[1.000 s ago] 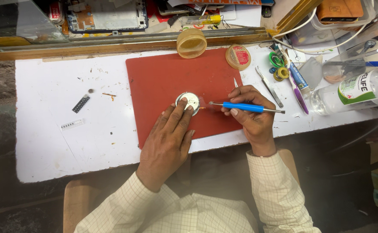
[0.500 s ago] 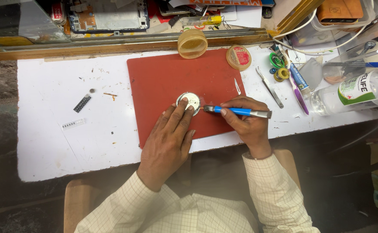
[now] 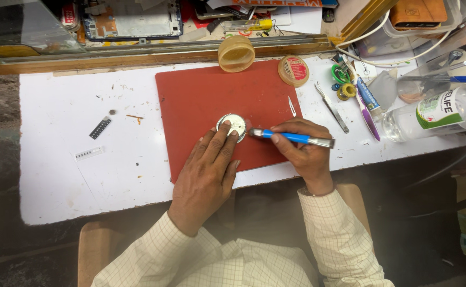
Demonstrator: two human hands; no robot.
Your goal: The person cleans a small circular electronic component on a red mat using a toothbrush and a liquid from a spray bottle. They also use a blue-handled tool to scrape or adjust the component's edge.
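A small round silver watch case [image 3: 233, 123] lies on a red mat [image 3: 201, 95] on the white worktop. My left hand [image 3: 207, 169] lies flat on the mat, fingertips pressing the case's near edge. My right hand [image 3: 304, 151] grips a blue-handled tool [image 3: 291, 137] held almost level, its tip pointing left and touching the right edge of the case.
At the mat's far edge sit a tan round lid [image 3: 236, 53] and a small round tin [image 3: 293, 70]. Tweezers [image 3: 333, 108], tape rolls [image 3: 341, 74], pens and a clear plastic bottle [image 3: 435, 112] crowd the right. A small black strip [image 3: 100, 128] lies left on the white worktop [image 3: 63, 170].
My right hand has shifted left, bringing the blue tool's tip from a short way off up against the case. My left hand stays on the case.
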